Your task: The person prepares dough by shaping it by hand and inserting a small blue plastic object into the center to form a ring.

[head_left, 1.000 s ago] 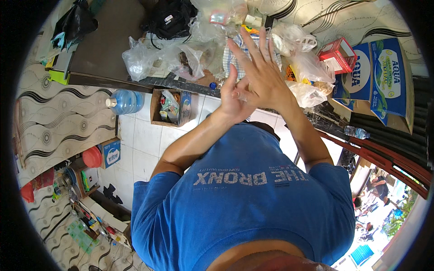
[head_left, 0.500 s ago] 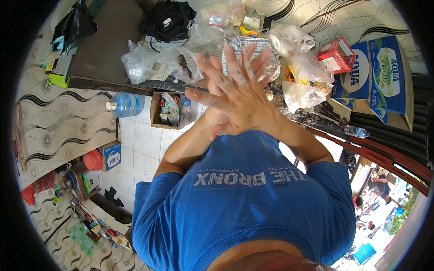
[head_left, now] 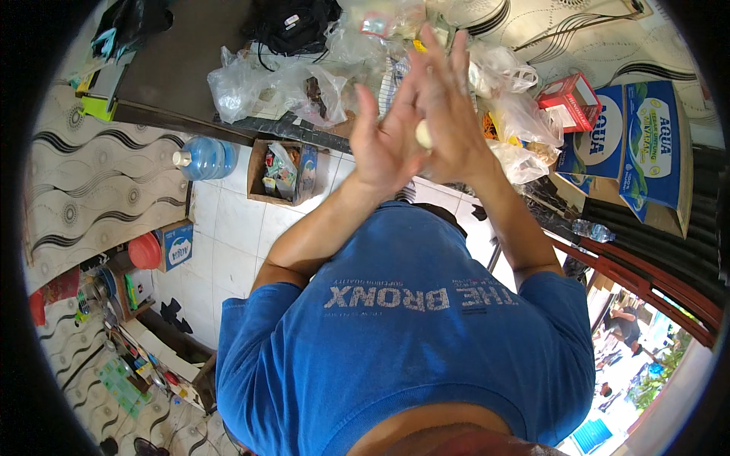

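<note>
My left hand [head_left: 380, 144] is raised over the counter, palm turned up toward my right, its fingers stretched and thumb apart. Close against it, my right hand [head_left: 454, 129] has long, extended fingers pointing away from me, partly blurred. A small pale yellowish round thing [head_left: 423, 135] shows between the palms; whether either hand touches it I cannot tell. Behind them lie a blue-checked cloth [head_left: 390, 76], partly hidden, crumpled clear plastic bags [head_left: 236, 87] and white bags [head_left: 517, 156] with orange and yellow contents.
Along the counter [head_left: 175, 76] are a black bag [head_left: 285, 23], a red box [head_left: 570, 91] and flattened blue cartons [head_left: 646, 144]. Below stand a water jug [head_left: 213, 158] and an open carton of packets [head_left: 300, 178]. A small bottle [head_left: 593, 229] lies right; people [head_left: 623, 327] show through the doorway.
Half a second ago my right hand lay crossed over my left with fingers spread; now both are higher, side by side, fingertips pointing away, with the pale round thing showing between them.
</note>
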`<state>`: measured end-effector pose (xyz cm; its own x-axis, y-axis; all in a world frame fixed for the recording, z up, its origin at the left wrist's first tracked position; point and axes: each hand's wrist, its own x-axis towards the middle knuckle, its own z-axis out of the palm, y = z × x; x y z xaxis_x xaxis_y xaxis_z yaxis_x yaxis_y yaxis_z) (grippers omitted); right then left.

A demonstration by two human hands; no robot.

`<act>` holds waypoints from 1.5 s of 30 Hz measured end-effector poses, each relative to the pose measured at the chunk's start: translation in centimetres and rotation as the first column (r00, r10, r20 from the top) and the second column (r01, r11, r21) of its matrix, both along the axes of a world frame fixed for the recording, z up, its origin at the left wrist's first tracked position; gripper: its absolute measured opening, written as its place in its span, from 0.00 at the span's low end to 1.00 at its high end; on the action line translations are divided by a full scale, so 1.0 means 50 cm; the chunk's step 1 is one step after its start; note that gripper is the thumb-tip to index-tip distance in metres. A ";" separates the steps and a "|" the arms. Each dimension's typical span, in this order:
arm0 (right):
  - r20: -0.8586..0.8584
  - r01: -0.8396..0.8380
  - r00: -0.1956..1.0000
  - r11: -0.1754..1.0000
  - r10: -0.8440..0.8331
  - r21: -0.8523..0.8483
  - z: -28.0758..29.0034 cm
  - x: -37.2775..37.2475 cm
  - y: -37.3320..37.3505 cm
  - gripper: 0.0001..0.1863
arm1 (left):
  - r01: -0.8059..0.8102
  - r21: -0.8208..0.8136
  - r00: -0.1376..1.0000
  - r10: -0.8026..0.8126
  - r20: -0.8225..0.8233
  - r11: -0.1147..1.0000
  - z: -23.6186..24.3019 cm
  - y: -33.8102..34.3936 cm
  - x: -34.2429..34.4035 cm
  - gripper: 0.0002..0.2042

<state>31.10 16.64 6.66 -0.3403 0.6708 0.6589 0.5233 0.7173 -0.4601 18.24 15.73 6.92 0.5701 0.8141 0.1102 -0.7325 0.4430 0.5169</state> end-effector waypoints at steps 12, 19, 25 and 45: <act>-0.296 -0.133 0.930 0.949 0.220 0.287 0.055 -0.063 -0.019 0.60 | -0.170 0.478 0.960 0.254 -0.116 0.862 0.046 -0.040 0.002 0.48; -0.241 -0.163 0.938 0.928 0.251 0.334 0.055 -0.091 -0.029 0.61 | -0.183 0.518 0.936 0.310 -0.170 0.836 0.062 -0.056 -0.024 0.48; -0.364 -0.158 0.892 0.939 0.268 0.304 0.049 -0.098 -0.053 0.62 | -0.231 0.566 0.919 0.369 -0.141 0.791 0.073 -0.075 -0.013 0.51; -0.486 -0.204 0.818 0.945 0.309 0.257 0.038 -0.105 -0.079 0.67 | -0.181 0.731 0.925 0.367 -0.101 0.658 0.057 -0.067 -0.016 0.53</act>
